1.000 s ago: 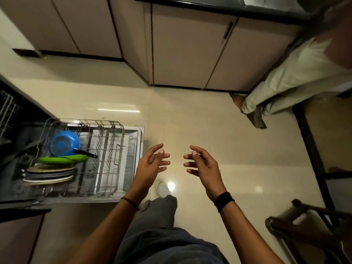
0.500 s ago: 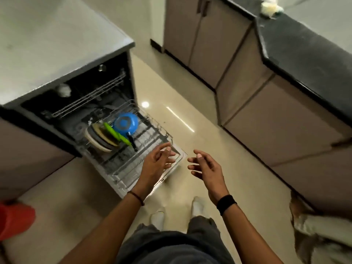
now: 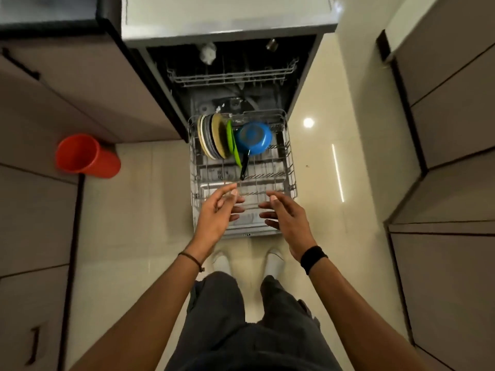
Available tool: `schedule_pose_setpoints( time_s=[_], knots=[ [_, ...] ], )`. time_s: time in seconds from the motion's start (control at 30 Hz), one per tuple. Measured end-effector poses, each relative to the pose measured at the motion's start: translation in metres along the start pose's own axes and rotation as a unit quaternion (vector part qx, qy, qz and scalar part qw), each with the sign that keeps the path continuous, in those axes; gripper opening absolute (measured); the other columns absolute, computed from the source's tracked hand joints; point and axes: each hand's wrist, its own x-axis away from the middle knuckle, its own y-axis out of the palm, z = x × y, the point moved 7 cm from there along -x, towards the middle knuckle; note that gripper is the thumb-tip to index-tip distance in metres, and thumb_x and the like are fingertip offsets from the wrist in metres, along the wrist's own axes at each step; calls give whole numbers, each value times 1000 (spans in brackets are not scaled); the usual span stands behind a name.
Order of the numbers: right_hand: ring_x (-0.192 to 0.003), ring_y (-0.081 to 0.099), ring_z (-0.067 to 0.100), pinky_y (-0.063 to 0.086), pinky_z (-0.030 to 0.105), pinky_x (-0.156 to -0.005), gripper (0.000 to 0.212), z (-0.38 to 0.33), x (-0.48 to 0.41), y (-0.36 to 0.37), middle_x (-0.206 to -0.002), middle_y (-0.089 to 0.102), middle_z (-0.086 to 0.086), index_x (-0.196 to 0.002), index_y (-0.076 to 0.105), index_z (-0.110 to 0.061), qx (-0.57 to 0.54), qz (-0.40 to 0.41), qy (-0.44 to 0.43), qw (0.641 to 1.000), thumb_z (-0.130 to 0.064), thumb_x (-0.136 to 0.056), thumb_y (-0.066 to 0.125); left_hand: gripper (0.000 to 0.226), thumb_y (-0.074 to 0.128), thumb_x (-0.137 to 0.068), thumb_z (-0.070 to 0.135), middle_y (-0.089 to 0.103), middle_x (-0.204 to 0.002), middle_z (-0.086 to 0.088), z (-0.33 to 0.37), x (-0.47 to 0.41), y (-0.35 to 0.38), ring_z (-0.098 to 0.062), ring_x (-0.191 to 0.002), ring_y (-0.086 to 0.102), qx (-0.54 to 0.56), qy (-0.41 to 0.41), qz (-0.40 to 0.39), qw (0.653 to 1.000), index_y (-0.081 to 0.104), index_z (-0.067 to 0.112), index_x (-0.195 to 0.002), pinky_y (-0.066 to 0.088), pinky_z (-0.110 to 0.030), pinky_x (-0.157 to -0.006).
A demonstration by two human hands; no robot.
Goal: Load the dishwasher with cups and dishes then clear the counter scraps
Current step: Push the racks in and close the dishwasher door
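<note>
1. Dishwasher (image 3: 227, 30): open, with the lower rack (image 3: 292, 167) pulled out.
2. Rack load: plates (image 3: 211, 137) stand upright at the rear left. A green plate (image 3: 231, 141) is just beside them. A blue pan (image 3: 254, 137) leans against it, handle toward the front.
3. Left hand (image 3: 214, 212): fingers loosely extended, holding nothing, above the rack's front edge.
4. Right hand (image 3: 286, 218): same condition, near the left hand but apart from it.

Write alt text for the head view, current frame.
The left hand and right hand hover open and empty over the front of a pulled-out dishwasher rack. At the rack's back stand plates, a green plate and a blue pan. An orange bin sits on the floor at left.
</note>
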Motion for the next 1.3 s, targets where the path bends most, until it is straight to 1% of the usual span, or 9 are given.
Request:
schedule_pose_setpoints(
  time_s=[0.27, 0.4, 0.5, 0.6, 0.7, 0.8, 1.0, 1.17, 1.3],
  knots=[
    [-86, 71, 17, 58, 29, -80, 28, 104, -91, -12, -107, 73, 10, -125, 63, -11, 29, -6, 92, 995, -23, -103, 52, 31, 52, -103, 28, 74, -106, -5, -117, -74, 9, -21, -94, 73, 9, -77, 51, 996, 62, 15, -129, 59, -28, -79],
    [-82, 71, 12, 57, 24, -77, 28, 201, -156, -16, -109, 73, 9, -125, 65, -13, 46, -6, 141, 989, -26, -102, 54, 28, 52, -103, 29, 75, -102, -5, -221, -140, 11, -18, -88, 74, 25, -131, 64, 989, 63, 11, -122, 59, -24, -73],
    [-84, 70, 14, 57, 26, -79, 28, 266, -204, -20, -110, 73, 9, -123, 67, -13, 46, 0, 175, 984, -26, -102, 55, 27, 54, -103, 29, 75, -101, -6, -295, -185, 14, -18, -86, 73, 46, -176, 71, 981, 65, 10, -118, 58, -25, -71],
    [-83, 69, 16, 56, 28, -77, 28, 313, -250, -24, -110, 73, 11, -121, 66, -9, 39, 15, 183, 982, -25, -102, 53, 23, 54, -102, 33, 75, -101, -7, -358, -218, 21, -18, -84, 74, 72, -217, 82, 970, 67, 15, -109, 57, -24, -68],
    [-83, 70, 17, 56, 28, -76, 30, 341, -287, -22, -109, 73, 11, -119, 66, -7, 28, 26, 175, 984, -29, -102, 53, 29, 52, -103, 36, 76, -104, -8, -395, -241, 25, -19, -89, 75, 99, -232, 85, 964, 68, 14, -112, 59, -27, -73],
    [-79, 69, 15, 55, 27, -73, 35, 351, -308, -20, -102, 74, 9, -117, 67, -3, 3, 52, 167, 985, -31, -103, 52, 36, 52, -102, 38, 77, -103, -7, -403, -258, 24, -16, -87, 74, 139, -221, 105, 960, 68, 10, -116, 59, -29, -78],
    [-77, 68, 12, 54, 23, -68, 27, 351, -319, -13, -90, 74, 2, -106, 68, -7, -19, 76, 170, 982, -29, -103, 53, 27, 60, -99, 35, 78, -98, -5, -399, -272, 18, -14, -89, 74, 163, -224, 124, 953, 74, 13, -99, 57, -28, -76],
    [-75, 69, 9, 54, 21, -65, 26, 313, -361, -2, -87, 72, -2, -105, 68, -9, -9, 86, 163, 983, -29, -103, 51, 26, 59, -100, 34, 78, -93, -2, -363, -317, 16, -12, -84, 75, 160, -206, 138, 955, 75, 14, -97, 58, -24, -73],
    [-69, 68, 10, 54, 21, -58, 21, 264, -425, 12, -78, 71, -3, -97, 67, -12, -36, 95, 166, 981, -25, -103, 52, 26, 59, -100, 33, 79, -92, -2, -318, -385, 13, -7, -73, 73, 157, -185, 147, 959, 74, 12, -99, 58, -21, -62]
  ],
)
